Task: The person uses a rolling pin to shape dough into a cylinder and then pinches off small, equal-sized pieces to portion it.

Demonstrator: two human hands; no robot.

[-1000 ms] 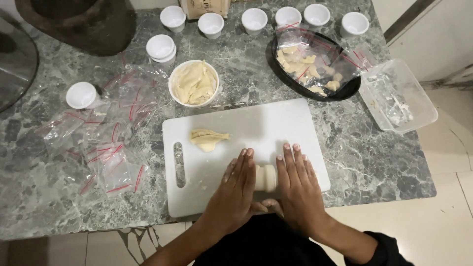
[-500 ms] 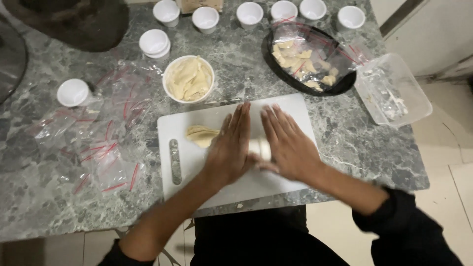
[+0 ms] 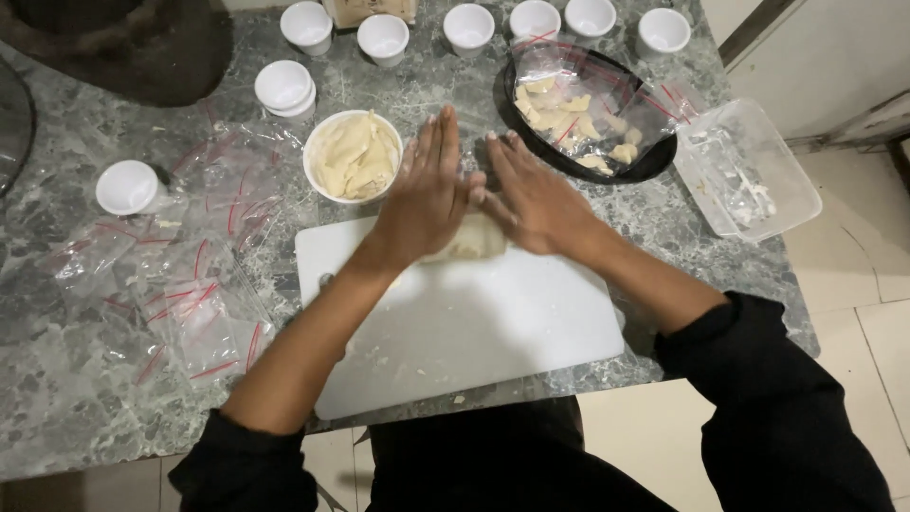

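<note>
Currently, the marble worktop (image 3: 85,398) is being covered at its centre by a white cutting board (image 3: 474,332), and at the board's twelve o'clock edge a pale dough roll (image 3: 469,242) is being pressed. Its long axis is lying from nine to three o'clock, crosswise beneath both palms. The left hand (image 3: 427,194) is being laid flat over the roll's nine o'clock end, the right hand (image 3: 536,204) over its three o'clock end; all fingers are being held open, straight and together, gripping nothing, pointing toward twelve.
</note>
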